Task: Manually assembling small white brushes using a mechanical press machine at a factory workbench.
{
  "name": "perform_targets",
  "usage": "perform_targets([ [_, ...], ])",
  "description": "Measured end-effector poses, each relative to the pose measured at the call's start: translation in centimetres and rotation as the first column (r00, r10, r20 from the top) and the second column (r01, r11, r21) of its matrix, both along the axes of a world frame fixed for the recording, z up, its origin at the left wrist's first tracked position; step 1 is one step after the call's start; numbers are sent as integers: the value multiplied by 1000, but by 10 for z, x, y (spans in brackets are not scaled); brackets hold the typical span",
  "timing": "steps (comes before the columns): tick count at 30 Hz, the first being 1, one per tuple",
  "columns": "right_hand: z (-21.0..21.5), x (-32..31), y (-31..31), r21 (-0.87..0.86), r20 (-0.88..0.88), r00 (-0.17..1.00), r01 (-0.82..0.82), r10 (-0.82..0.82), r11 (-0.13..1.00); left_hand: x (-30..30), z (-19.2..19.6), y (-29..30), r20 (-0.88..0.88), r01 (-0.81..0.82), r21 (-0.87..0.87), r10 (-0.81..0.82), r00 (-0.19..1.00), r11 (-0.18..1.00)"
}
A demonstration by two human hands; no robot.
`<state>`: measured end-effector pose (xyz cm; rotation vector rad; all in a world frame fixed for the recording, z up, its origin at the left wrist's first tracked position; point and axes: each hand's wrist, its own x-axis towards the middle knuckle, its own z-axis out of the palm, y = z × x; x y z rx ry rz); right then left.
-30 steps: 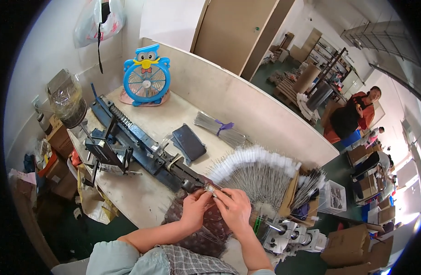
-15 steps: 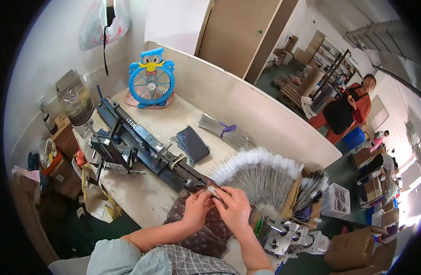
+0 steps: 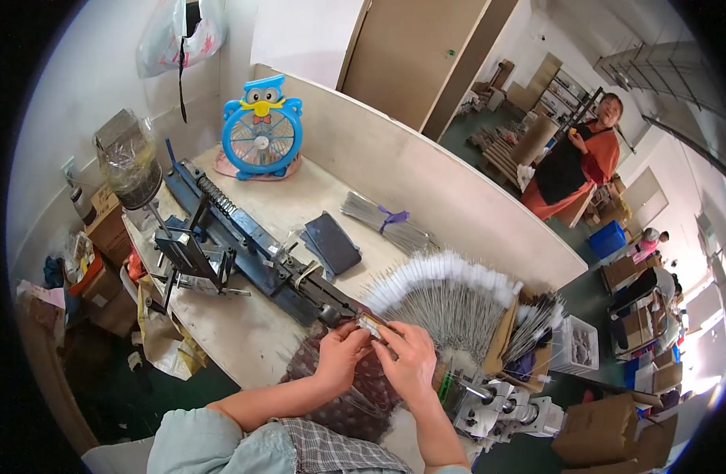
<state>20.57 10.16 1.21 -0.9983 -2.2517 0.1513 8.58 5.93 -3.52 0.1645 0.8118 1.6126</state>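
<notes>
At the near end of a long blue and black bench fixture (image 3: 256,253), my two hands come together. My left hand (image 3: 341,359) is closed in a pinch on a small white piece (image 3: 369,323). From the other side, my right hand (image 3: 410,359) has thumb and fingers closed on the same piece. Its exact kind is too small to make out, and my fingertips partly cover it. Dark dotted cloth (image 3: 331,395) lies beneath my hands. Just beyond my right hand, many thin wire rods with white tufted ends (image 3: 450,308) fan out across the table.
A blue character-shaped fan (image 3: 262,142), a dark phone-like slab (image 3: 333,243) and a purple-tied wire bundle (image 3: 386,221) stand or lie on the table. A metal machine (image 3: 509,411) sits right of my forearm. Beyond the low partition (image 3: 410,150) stands a person (image 3: 572,162).
My hands stay at the fixture's end with the small white piece, the fingers shifting slightly. The person beyond the partition has moved left and farther up in view.
</notes>
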Motion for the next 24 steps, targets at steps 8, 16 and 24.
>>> perform_targets([
  [8,-1,-18,-2,11,-82,996,28,-27,1000,0,0,0,68,-62,-32,64,996,998],
  [16,-5,-5,1,55,-12,998,61,-60,997,3,6,2,-9,-24,-10,24,1000,1000],
  [24,17,4,-7,58,53,995,85,-88,995,-2,6,-1,-54,8,-19,-9,999,1000],
])
